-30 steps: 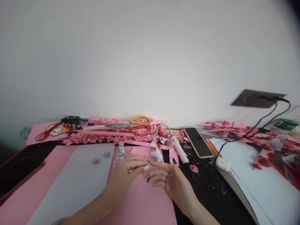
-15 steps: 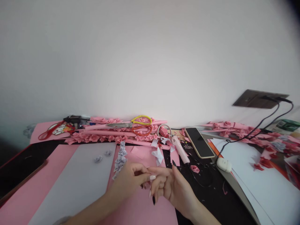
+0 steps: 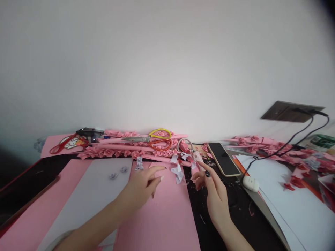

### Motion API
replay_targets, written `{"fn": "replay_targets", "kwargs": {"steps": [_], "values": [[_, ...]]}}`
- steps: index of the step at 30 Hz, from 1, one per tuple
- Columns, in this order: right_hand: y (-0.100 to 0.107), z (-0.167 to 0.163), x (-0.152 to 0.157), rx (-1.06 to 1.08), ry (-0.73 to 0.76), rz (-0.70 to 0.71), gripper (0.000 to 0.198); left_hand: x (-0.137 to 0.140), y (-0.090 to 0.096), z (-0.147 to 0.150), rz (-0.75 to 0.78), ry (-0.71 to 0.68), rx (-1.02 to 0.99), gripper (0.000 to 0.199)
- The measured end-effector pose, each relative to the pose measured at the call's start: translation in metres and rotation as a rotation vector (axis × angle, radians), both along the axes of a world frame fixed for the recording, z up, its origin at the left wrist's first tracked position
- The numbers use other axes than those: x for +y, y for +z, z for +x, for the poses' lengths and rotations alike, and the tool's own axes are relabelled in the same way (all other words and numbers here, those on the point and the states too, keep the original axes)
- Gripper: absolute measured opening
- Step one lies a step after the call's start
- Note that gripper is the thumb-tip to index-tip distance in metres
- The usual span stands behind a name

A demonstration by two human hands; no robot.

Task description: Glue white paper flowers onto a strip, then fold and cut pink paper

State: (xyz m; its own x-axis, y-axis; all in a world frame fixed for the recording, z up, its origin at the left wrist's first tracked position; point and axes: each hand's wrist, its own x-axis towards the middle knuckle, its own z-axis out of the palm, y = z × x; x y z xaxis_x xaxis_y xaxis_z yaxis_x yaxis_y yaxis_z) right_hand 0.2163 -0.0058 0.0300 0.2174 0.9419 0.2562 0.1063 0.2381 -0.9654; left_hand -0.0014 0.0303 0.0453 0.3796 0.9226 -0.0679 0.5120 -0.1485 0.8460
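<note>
The pink tool [image 3: 198, 157] lies just to the left of the phone [image 3: 224, 159], on the crowded middle of the table. The right hand [image 3: 213, 188] is at its near side, nearer to the viewer than the phone, and covers a good part of the tool. Its fingers are bent loosely; I cannot tell if they already grasp the tool or only touch it. The left hand [image 3: 142, 184] is well apart, left of the phone, above the pink sheet [image 3: 162, 216]. Its fingers are relaxed and a little spread, and no held thing can be seen.

What could go wrong, as I judge: if the right hand closes too low or sideways, the tool may roll or push the white paper pieces [image 3: 178, 173], because they lie very close to it. The phone could also be bumped.

The tool's far end points toward the wall and slightly left, where a ring [image 3: 178, 143] lies beside it. Its long axis seems to slant about as the phone's does, but the near end is hidden.

Farther left of the phone are scissors [image 3: 150, 138] and pink paper flowers [image 3: 108, 152]; to its near right, a white earphone case [image 3: 250, 183].
</note>
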Motion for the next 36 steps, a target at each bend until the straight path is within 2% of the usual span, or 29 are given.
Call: {"fn": "replay_targets", "kwargs": {"steps": [4,7,10,13,15,17,19,21,23,26,28,31,33,36], "values": [[0.002,0.006,0.002,-0.025,-0.037,0.029,0.033,0.001,0.002,0.0,0.118,-0.012,0.138,0.034],[0.002,0.005,0.005,0.112,0.109,-0.037,0.037,0.001,0.006,0.001,0.116,0.044,0.091,0.031],[0.002,-0.002,0.006,0.221,0.349,-0.132,0.046,0.0,0.008,0.008,-0.015,0.017,-0.078,0.035],[0.002,-0.013,0.003,0.258,0.526,-0.191,0.05,-0.003,0.005,0.019,-0.202,-0.112,-0.265,0.049],[0.003,-0.018,0.001,0.25,0.585,-0.222,0.049,-0.005,0.0,0.025,-0.271,-0.179,-0.372,0.033],[0.006,-0.019,0.0,0.232,0.6,-0.243,0.049,-0.006,-0.005,0.027,-0.292,-0.175,-0.388,0.018],[0.01,-0.014,-0.001,0.222,0.596,-0.251,0.053,-0.006,-0.008,0.026,-0.287,-0.141,-0.357,0.017],[0.016,-0.005,-0.001,0.213,0.529,-0.25,0.056,-0.004,-0.009,0.021,-0.265,-0.107,-0.322,0.017],[0.025,0.008,-0.004,0.184,0.365,-0.237,0.053,-0.002,-0.005,0.015,-0.229,-0.073,-0.298,0.019],[0.039,0.031,-0.013,0.103,0.105,-0.144,0.044,0.001,0.004,0.005,-0.166,-0.023,-0.274,0.027],[0.047,0.045,-0.024,0.06,0.025,-0.097,0.041,0.001,0.011,0.0,-0.119,-0.058,-0.194,0.036],[0.053,0.056,-0.038,-0.025,0.042,-0.103,0.039,0.002,0.021,-0.007,-0.119,-0.168,-0.018,0.049],[0.053,0.054,-0.045,-0.083,0.065,-0.116,0.037,0.002,0.028,-0.008,-0.106,-0.165,0.033,0.051],[0.048,0.037,-0.044,-0.203,0.079,-0.133,0.034,0.003,0.038,-0.004,-0.125,-0.136,-0.091,0.052]]}}
